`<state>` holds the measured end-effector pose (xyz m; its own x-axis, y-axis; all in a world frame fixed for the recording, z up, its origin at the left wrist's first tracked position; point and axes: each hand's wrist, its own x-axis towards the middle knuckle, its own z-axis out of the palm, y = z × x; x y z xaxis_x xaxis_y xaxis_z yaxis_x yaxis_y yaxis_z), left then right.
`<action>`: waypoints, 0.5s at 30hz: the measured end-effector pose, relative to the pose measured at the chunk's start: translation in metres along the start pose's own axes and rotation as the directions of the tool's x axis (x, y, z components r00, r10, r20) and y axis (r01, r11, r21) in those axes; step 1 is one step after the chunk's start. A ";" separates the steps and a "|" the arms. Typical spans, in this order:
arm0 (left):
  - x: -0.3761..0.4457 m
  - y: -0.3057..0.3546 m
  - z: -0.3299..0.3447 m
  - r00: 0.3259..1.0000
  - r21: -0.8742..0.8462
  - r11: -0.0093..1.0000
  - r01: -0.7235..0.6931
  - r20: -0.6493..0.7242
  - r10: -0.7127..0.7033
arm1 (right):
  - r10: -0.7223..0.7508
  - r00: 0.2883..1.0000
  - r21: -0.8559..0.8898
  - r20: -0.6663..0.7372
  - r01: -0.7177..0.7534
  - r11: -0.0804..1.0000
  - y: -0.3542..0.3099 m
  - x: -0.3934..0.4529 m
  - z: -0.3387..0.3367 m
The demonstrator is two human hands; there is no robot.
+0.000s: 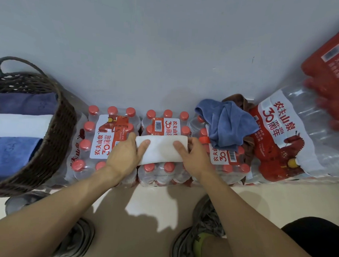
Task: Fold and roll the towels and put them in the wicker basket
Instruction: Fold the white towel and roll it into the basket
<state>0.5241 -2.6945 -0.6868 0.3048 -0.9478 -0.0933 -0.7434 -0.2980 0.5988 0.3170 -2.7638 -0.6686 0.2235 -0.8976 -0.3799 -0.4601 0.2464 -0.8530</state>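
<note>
Both forearms extend forward, converging. Left hand (pixel 123 155) and right hand (pixel 192 156) grip opposite ends of one item, thumbs on top; remaining fingers apparently curl underneath, hidden.

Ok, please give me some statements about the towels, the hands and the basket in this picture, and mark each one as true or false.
1. Both hands hold the white towel. True: the left hand and the right hand grip its two ends.
2. The wicker basket holds no towels. False: it holds rolled blue and white towels.
3. A loose blue towel lies on the bottle packs. True.
4. The white towel lies on the floor. False: it rests on the bottle packs.
</note>
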 end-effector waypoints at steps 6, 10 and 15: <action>0.008 0.018 -0.013 0.978 0.104 0.986 0.131 0.147 -0.146 | 0.010 0.994 -0.175 -0.111 -0.030 0.984 -0.008 0.009 0.007; 0.019 0.035 -0.026 0.862 -0.003 0.916 0.402 0.338 -0.377 | 0.031 0.997 -0.257 -0.070 -0.048 0.965 -0.011 0.011 0.004; 0.023 0.039 -0.035 0.818 -0.365 0.747 0.555 0.403 -0.411 | 0.111 0.992 -0.358 0.053 -0.085 0.930 -0.021 0.010 -0.012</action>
<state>0.5231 -2.7237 -0.6378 0.3144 -0.6984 -0.6429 -0.1685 -0.7076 0.6862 0.3191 -2.7825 -0.6500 0.2161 -0.8444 -0.4902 -0.7544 0.1743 -0.6328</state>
